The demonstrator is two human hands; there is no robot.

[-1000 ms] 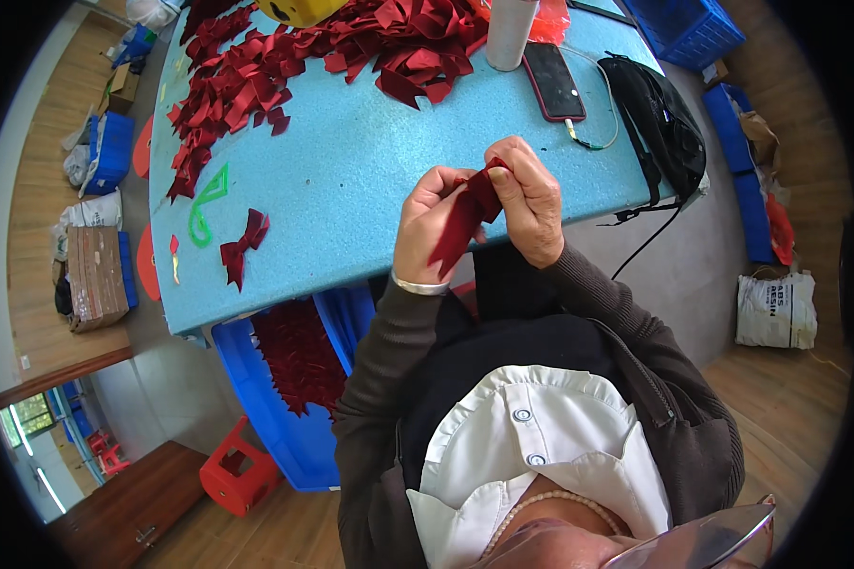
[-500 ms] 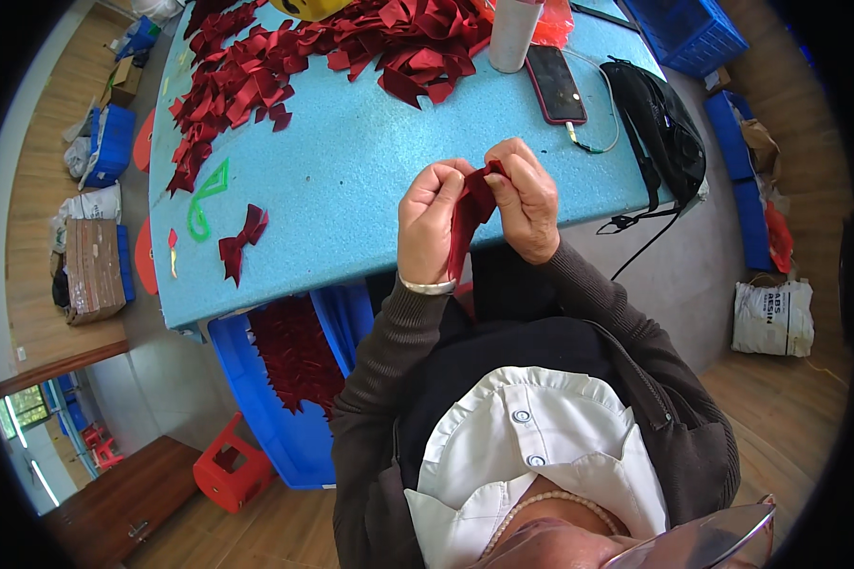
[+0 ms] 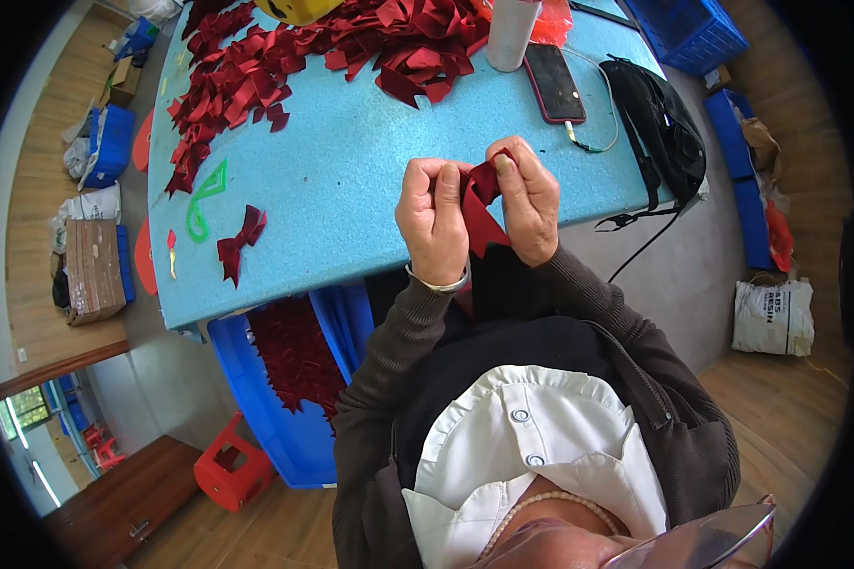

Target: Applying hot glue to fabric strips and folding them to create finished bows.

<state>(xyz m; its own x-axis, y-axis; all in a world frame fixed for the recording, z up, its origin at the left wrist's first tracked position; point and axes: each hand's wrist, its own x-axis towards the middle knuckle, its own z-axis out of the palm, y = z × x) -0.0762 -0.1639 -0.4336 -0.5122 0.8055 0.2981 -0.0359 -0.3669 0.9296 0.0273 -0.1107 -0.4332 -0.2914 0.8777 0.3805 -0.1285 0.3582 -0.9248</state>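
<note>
Between my hands a dark red ribbon (image 3: 482, 211) is folded into a loop, its tail hanging down from the fingers. My left hand (image 3: 434, 218) pinches one side of it between thumb and fingers. On the other side my right hand (image 3: 526, 204) grips the ribbon near its top, thumb pressed on the fold. Both hands are over the near edge of the blue table (image 3: 351, 190). To the left on the table lies a single dark red ribbon bow (image 3: 243, 242). A large heap of red ribbon pieces (image 3: 247, 81) spreads across the far left and middle.
A phone (image 3: 555, 83) on a cable, a pale cylindrical container (image 3: 512, 36) and a black bag (image 3: 659, 133) are at the right. Green tape-like shape (image 3: 199, 201) sits left. A blue bin (image 3: 289, 441) holding red ribbon pieces stands below the table beside a red stool (image 3: 232, 465).
The ribbon tail has swung from beside my left wrist to hang between the hands, and a loop now shows. My left hand has turned more upright.
</note>
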